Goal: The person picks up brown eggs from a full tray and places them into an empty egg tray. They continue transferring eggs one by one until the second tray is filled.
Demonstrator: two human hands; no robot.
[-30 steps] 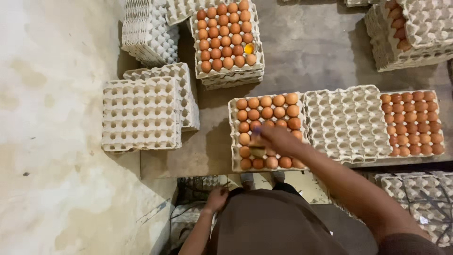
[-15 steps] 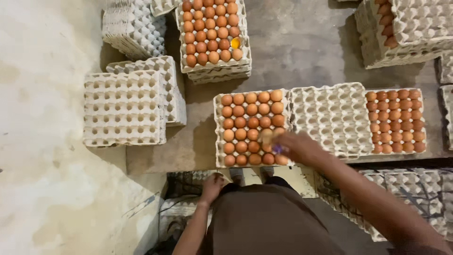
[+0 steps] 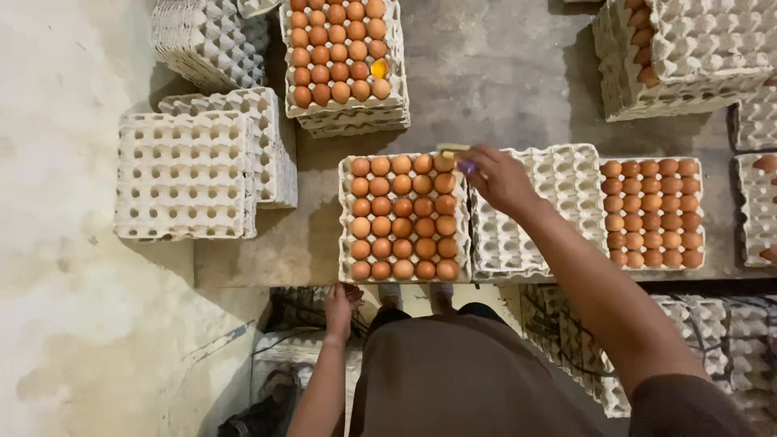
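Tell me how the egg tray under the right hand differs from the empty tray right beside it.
The full tray has a brown egg in every cup that shows; the empty tray shows only bare grey cups. The full tray lies nearer the left hand; the empty tray lies partly under the right forearm. The right hand holds a small yellowish object at the full tray's far corner. Both are grey moulded pulp trays on the same bench.

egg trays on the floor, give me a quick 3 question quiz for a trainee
1. True or false: the full egg tray below the right hand has empty cups.
2. Which hand is at the tray's far right corner? A) left B) right
3. What odd thing shows in the far egg tray?

Key: 1 false, every cup holds a brown egg. 2 B; the left hand hangs low beside the body. 3 a broken egg showing yellow yolk.
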